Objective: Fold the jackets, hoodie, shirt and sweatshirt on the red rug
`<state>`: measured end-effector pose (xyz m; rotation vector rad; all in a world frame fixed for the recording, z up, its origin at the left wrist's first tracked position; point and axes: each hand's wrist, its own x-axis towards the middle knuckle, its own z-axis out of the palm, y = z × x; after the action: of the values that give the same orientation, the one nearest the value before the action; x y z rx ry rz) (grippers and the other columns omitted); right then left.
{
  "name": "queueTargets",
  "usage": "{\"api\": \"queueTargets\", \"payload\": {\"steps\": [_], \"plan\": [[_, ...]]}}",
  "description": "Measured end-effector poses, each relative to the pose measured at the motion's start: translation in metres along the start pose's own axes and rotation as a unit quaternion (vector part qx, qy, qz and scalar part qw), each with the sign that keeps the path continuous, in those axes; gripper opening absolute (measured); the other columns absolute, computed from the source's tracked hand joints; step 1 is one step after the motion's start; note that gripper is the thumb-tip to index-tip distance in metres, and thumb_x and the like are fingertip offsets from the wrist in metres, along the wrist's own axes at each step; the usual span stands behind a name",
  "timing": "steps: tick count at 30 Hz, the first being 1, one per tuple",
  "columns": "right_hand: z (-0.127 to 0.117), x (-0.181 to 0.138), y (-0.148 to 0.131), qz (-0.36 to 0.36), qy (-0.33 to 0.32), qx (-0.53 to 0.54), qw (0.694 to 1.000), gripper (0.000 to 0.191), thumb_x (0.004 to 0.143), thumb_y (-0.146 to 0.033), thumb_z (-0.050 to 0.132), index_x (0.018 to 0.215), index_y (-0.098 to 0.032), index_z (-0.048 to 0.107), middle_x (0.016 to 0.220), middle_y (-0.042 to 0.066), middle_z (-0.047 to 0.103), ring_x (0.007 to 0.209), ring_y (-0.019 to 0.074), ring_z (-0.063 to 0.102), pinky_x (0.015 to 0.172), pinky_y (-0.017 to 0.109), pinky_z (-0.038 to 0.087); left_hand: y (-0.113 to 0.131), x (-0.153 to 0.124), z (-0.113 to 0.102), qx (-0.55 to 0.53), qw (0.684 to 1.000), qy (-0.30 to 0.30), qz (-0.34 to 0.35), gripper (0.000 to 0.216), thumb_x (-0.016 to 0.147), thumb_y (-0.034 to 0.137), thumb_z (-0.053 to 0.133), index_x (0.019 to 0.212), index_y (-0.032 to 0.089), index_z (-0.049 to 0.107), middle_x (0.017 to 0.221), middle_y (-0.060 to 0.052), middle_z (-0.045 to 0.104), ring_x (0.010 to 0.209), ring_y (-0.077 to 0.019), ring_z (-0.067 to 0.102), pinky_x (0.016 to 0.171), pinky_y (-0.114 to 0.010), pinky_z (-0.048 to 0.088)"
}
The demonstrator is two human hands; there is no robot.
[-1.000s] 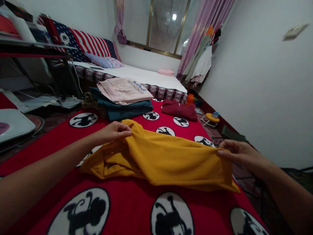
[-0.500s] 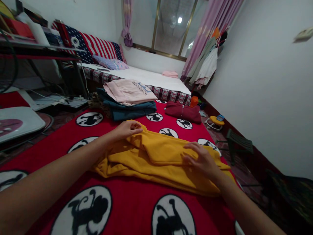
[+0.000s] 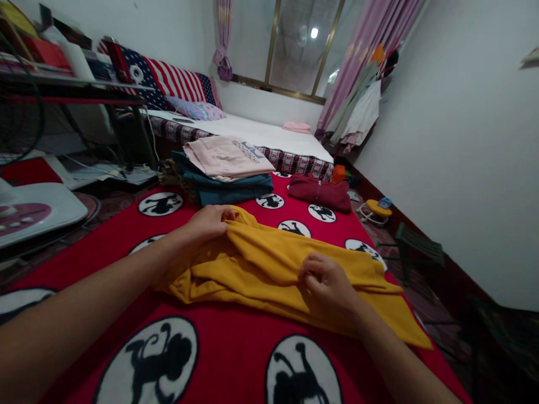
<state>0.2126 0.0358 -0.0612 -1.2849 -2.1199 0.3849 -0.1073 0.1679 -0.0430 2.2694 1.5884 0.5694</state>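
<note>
A yellow garment (image 3: 261, 264) lies across the red blanket in front of me, loosely folded and creased, most bunched on its left side. With closed fingers, my left hand (image 3: 211, 220) pinches its far left edge and raises the cloth a little. My right hand (image 3: 328, 280) grips a fold nearer the garment's middle, thumb and fingers pressed together. The cloth between both hands is drawn into a slanting crease. Whether it is a sweatshirt or another top I cannot tell.
Beyond it, a stack of folded clothes has a pink printed one (image 3: 227, 157) on top of dark teal cloth (image 3: 236, 189). A folded maroon zip top (image 3: 319, 192) lies right of the stack. The red blanket (image 3: 227, 348) bears monkey figures. A dark green stool (image 3: 419, 244) stands at right.
My right hand has moved left and its spread fingers have closed on the cloth. My left hand has shifted slightly left and pinches the edge. The garment's right end now shows further out.
</note>
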Motion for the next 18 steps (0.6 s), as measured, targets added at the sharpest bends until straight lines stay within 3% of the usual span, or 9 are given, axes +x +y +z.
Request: {"api": "queueTargets", "payload": {"steps": [2, 4, 5, 8, 11, 14, 18], "plan": [[0.000, -0.002, -0.005, 0.016, -0.023, -0.012, 1.000, 0.020, 0.078, -0.010, 0.053, 0.075, -0.021, 0.069, 0.081, 0.003, 0.063, 0.077, 0.0164, 0.059, 0.073, 0.028, 0.047, 0.015, -0.004, 0.000, 0.057, 0.997, 0.055, 0.023, 0.030, 0.067, 0.015, 0.051, 0.090, 0.019, 0.069, 0.089, -0.006, 0.067, 0.084, -0.0228, 0.061, 0.072, -0.030, 0.045], [0.004, -0.001, -0.007, 0.024, 0.030, -0.014, 0.999, 0.018, 0.085, -0.018, 0.052, 0.085, -0.021, 0.070, 0.093, 0.006, 0.066, 0.088, 0.0185, 0.062, 0.081, 0.031, 0.049, 0.036, -0.010, 0.006, 0.061, 0.989, 0.108, 0.081, 0.032, 0.073, 0.013, 0.048, 0.097, 0.018, 0.070, 0.101, -0.008, 0.066, 0.095, -0.0232, 0.061, 0.084, -0.032, 0.045], [0.007, 0.001, -0.008, 0.024, 0.058, -0.016, 0.998, 0.020, 0.089, -0.022, 0.051, 0.092, -0.020, 0.070, 0.099, 0.007, 0.067, 0.095, 0.0197, 0.062, 0.086, 0.033, 0.049, 0.049, -0.014, 0.012, 0.044, 0.986, 0.106, 0.119, 0.033, 0.078, 0.014, 0.046, 0.101, 0.017, 0.069, 0.106, -0.008, 0.066, 0.099, -0.0226, 0.061, 0.089, -0.032, 0.045], [0.018, 0.007, -0.004, 0.023, 0.068, -0.052, 0.996, 0.033, 0.094, -0.030, 0.045, 0.119, -0.022, 0.064, 0.127, 0.010, 0.061, 0.119, 0.0226, 0.055, 0.103, 0.040, 0.042, 0.081, -0.026, 0.040, 0.003, 0.973, -0.006, 0.232, 0.039, 0.092, 0.031, 0.043, 0.122, 0.017, 0.063, 0.126, -0.010, 0.061, 0.114, -0.0225, 0.057, 0.101, -0.033, 0.040], [0.024, 0.007, 0.008, 0.054, -0.030, -0.138, 0.988, 0.052, 0.095, -0.041, 0.043, 0.144, -0.023, 0.043, 0.152, 0.011, 0.038, 0.140, 0.0270, 0.034, 0.113, 0.052, 0.029, 0.093, -0.035, 0.072, 0.051, 0.956, -0.097, 0.272, 0.060, 0.090, 0.053, 0.046, 0.142, 0.022, 0.046, 0.148, -0.012, 0.043, 0.136, -0.0301, 0.039, 0.112, -0.046, 0.027], [0.016, -0.006, 0.030, 0.117, -0.101, -0.229, 0.961, 0.065, 0.093, -0.057, 0.041, 0.149, -0.026, 0.032, 0.158, 0.009, 0.024, 0.146, 0.0302, 0.019, 0.114, 0.060, 0.019, 0.087, -0.038, 0.092, 0.096, 0.959, -0.093, 0.251, 0.066, 0.087, 0.060, 0.048, 0.146, 0.032, 0.039, 0.155, -0.010, 0.033, 0.143, -0.0341, 0.026, 0.114, -0.057, 0.017], [-0.009, -0.032, 0.062, 0.207, -0.094, -0.295, 0.928, 0.065, 0.095, -0.058, 0.031, 0.151, -0.025, 0.029, 0.159, 0.008, 0.020, 0.147, 0.0273, 0.018, 0.114, 0.059, 0.018, 0.078, -0.038, 0.098, 0.099, 0.961, -0.068, 0.247, 0.064, 0.087, 0.060, 0.048, 0.146, 0.036, 0.038, 0.156, -0.007, 0.032, 0.143, -0.0334, 0.026, 0.114, -0.056, 0.015]]}}
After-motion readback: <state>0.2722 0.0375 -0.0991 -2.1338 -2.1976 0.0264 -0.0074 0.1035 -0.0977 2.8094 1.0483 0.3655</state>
